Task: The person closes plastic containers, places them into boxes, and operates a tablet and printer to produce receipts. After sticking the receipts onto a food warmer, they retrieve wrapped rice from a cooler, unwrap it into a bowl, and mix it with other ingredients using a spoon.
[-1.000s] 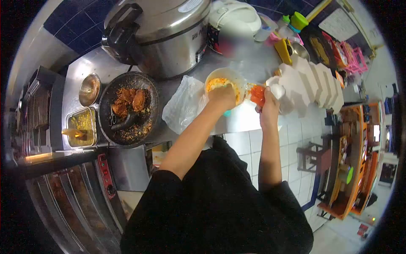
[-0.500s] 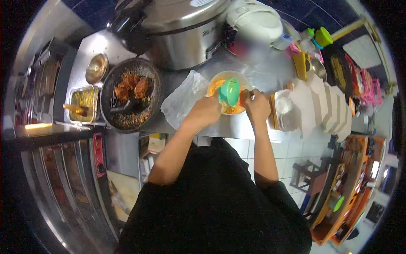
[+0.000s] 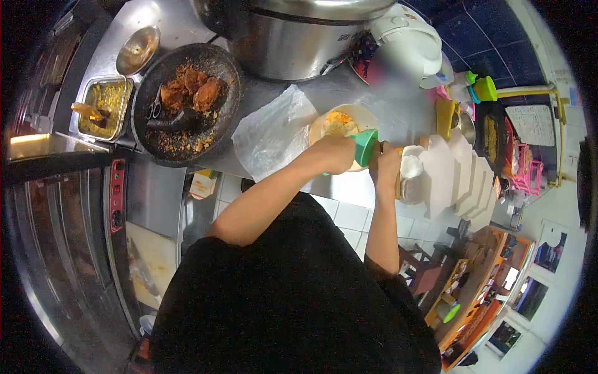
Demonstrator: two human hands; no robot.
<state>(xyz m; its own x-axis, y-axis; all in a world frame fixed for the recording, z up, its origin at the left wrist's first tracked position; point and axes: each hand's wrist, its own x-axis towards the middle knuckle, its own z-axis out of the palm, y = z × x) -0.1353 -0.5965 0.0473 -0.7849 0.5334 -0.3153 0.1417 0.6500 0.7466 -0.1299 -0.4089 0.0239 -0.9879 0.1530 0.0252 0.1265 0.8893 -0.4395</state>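
The green scoop (image 3: 364, 147) sits on the bowl's (image 3: 324, 122) rim at four o'clock, left hand (image 3: 334, 156) clenched on it, right hand (image 3: 386, 167) gripping the bowl's side. Close to the counter edge, the bowl could tip; rice could spill onto the plastic bag (image 3: 274, 134) at nine o'clock.

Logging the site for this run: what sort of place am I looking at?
Probably a small food stall or eatery kitchen: a big steel rice cooker, a pan of fried pieces on the steel counter, and stacked white takeaway boxes.
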